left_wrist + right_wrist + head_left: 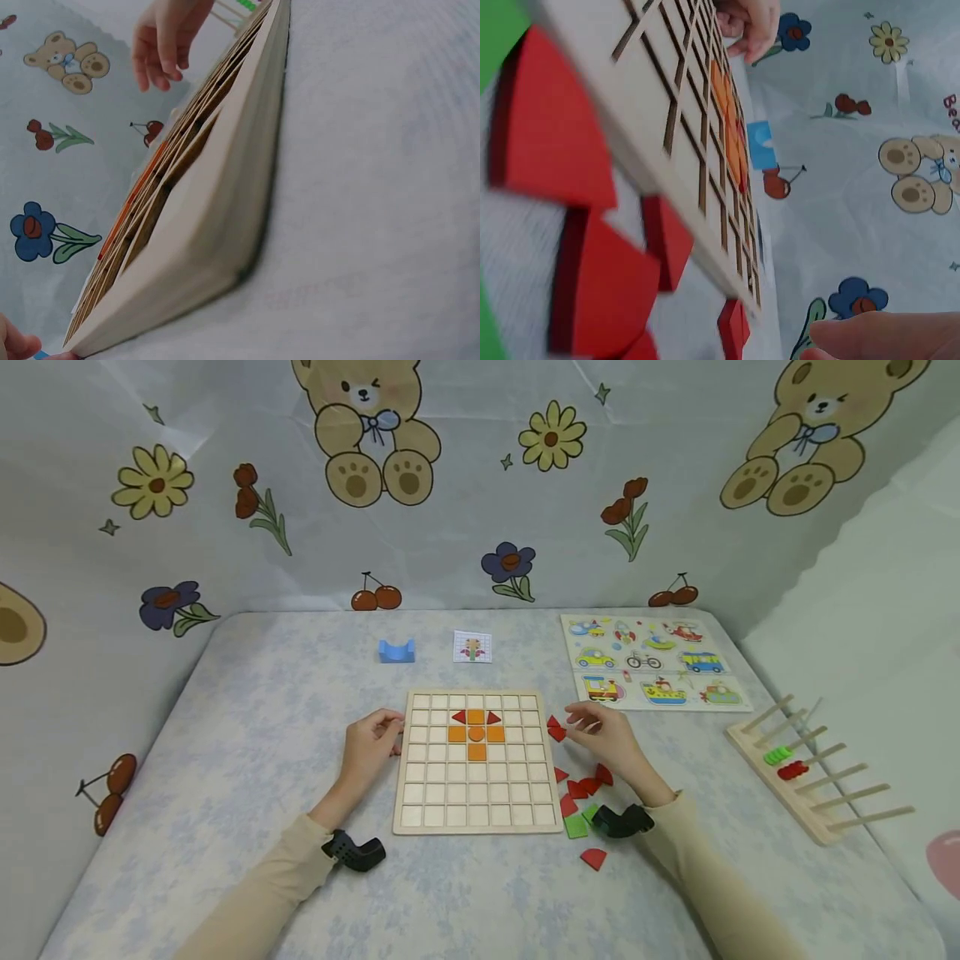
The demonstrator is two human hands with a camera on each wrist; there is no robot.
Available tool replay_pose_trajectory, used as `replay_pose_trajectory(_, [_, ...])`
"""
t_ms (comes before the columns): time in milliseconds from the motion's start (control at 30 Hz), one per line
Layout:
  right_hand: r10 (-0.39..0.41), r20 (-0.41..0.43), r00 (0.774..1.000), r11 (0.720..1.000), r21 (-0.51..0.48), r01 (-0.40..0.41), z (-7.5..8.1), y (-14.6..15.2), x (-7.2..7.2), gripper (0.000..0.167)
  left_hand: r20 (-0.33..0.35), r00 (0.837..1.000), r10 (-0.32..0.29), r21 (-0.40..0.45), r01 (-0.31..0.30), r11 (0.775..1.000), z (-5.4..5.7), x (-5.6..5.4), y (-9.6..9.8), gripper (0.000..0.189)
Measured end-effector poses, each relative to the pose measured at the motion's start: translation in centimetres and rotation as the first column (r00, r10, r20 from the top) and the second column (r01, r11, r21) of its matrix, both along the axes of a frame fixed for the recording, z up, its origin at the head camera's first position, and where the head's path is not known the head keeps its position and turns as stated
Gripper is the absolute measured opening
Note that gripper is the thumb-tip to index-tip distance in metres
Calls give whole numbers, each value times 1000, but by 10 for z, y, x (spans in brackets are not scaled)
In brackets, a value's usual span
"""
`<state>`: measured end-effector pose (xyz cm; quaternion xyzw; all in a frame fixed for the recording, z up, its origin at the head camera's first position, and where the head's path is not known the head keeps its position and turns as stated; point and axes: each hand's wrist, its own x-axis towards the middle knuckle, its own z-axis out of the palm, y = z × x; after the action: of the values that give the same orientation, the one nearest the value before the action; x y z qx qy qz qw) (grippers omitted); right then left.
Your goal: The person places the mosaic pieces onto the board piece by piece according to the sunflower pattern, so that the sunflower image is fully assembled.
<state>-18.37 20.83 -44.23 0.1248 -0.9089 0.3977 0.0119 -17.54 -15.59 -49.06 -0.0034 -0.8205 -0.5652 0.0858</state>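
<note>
Patterned bench (300,677), board (478,794) partly filled.
Left hand (370,745) curled beside it, grip unclear; right hand (609,742) loose near unplaced red pieces (577,790) toward bench's right edge.

Table (262,718) patterned in mottled pale blue and white. Light-coloured sheet (457,543) hung behind table, kinda cute: teddy bears (378,443), flowers (551,438), cherries (377,598) printed on it. Paler stretch (877,610) seen right of table. Table lit pretty evenly.
</note>
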Motion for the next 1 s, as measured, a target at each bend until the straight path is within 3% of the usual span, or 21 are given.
replay_pose_trajectory(167, [-76,61,995,996,55,73,-7,30,4,38,5,1000,-7,6,7,1000,2,0,-3,20])
replay_pose_trajectory(400, [-90,119,989,995,51,85,-12,55,6,43,10,1000,-12,20,11,1000,1,0,-3,21])
replay_pose_trajectory(467, [-87,115,990,995,60,80,-15,57,5,42,20,1000,-18,13,17,1000,8,3,0,22])
replay_pose_trajectory(633, [-86,102,991,994,79,78,-22,58,4,40,17,1000,-19,7,19,1000,6,3,0,20])
replay_pose_trajectory(700, [-91,103,991,994,76,83,-22,57,5,40,3,1000,-18,7,18,1000,-2,0,-2,19])
replay_pose_trajectory(1000, [-117,101,988,993,43,113,-15,41,10,38,4,1000,-11,0,11,1000,0,-1,-2,19])
